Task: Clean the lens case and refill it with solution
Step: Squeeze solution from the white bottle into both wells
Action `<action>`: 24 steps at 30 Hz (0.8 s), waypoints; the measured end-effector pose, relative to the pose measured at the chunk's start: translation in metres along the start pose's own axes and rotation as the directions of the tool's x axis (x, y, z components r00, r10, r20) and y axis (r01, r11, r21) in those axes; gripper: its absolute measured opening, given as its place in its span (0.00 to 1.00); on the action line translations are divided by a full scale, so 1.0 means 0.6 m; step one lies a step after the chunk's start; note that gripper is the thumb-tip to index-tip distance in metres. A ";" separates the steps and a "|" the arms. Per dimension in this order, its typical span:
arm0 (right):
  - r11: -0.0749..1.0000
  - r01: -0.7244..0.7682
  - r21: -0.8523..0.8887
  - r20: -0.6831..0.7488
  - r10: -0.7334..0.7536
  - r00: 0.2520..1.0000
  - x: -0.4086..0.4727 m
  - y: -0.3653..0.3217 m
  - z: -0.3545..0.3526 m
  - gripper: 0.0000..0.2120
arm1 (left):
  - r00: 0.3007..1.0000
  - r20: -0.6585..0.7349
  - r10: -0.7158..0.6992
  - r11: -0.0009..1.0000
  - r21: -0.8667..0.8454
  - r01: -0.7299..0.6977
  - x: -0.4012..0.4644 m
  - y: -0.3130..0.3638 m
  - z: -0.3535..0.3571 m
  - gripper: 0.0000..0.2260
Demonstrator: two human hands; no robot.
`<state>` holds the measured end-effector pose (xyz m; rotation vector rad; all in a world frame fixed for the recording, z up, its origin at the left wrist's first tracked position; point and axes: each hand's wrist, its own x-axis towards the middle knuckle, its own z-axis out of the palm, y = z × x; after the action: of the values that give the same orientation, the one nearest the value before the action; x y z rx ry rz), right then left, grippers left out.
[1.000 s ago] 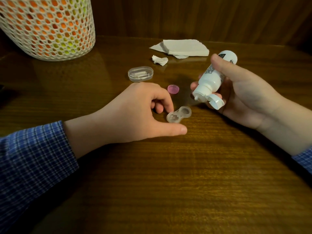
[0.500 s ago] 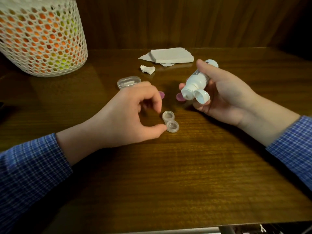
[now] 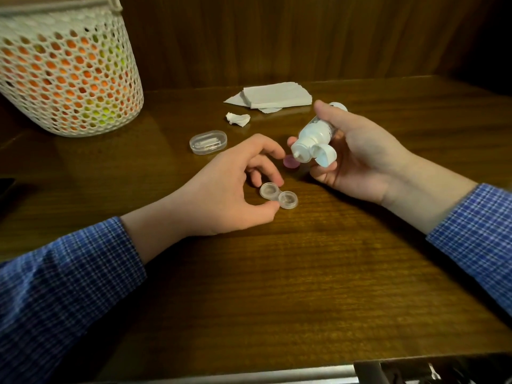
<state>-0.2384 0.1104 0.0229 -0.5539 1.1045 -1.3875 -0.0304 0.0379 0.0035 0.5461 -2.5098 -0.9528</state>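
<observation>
The clear two-well lens case (image 3: 279,195) lies uncapped on the wooden table (image 3: 277,286). My left hand (image 3: 230,189) pinches it between thumb and curled fingers at its left well. My right hand (image 3: 357,159) grips the white solution bottle (image 3: 314,139), tilted with its nozzle pointing down-left and its flip cap hanging open, above and to the right of the case. A pink cap (image 3: 291,162) lies on the table just under the nozzle, partly hidden by my left fingers.
A clear oval box (image 3: 208,142) lies behind my left hand. A crumpled tissue bit (image 3: 237,118) and a stack of white tissues (image 3: 273,98) sit near the back wall. A white mesh basket (image 3: 66,73) stands at the back left. The table's front edge (image 3: 249,376) runs close to me.
My left hand has turned the lens case, so that its wells now lie left to right. The bottle stays tilted in my right hand. The camera has tipped down.
</observation>
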 end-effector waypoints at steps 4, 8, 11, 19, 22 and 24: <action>0.999 0.006 -0.039 -0.008 -0.006 1.000 -0.001 0.000 -0.001 0.22 | 0.999 -0.030 -0.013 1.000 0.007 0.013 -0.002 -0.002 -0.001 0.27; 0.989 0.018 -0.149 0.020 -0.015 1.000 -0.003 0.001 0.004 0.24 | 0.998 -0.060 -0.012 0.999 0.050 0.016 -0.009 -0.002 -0.003 0.25; 0.958 0.073 -0.277 0.056 -0.060 0.997 -0.007 0.009 0.010 0.23 | 0.996 -0.081 -0.021 0.999 0.044 0.024 -0.013 -0.002 -0.005 0.25; 0.890 0.206 -0.407 0.092 -0.184 0.979 -0.010 0.022 0.017 0.14 | 0.995 -0.088 -0.042 0.998 0.051 0.046 -0.011 -0.002 -0.004 0.24; 0.881 0.224 -0.418 0.108 -0.196 0.975 -0.010 0.022 0.017 0.16 | 0.996 -0.083 -0.044 0.998 0.045 0.048 -0.009 -0.002 -0.005 0.24; 0.884 0.222 -0.411 0.098 -0.199 0.975 -0.010 0.023 0.017 0.16 | 0.995 -0.085 -0.045 0.998 0.039 0.049 -0.009 -0.002 -0.005 0.24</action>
<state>-0.2221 0.1156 0.0172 -1.0448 1.3400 -1.3112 -0.0240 0.0381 0.0038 0.6470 -2.4560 -0.8779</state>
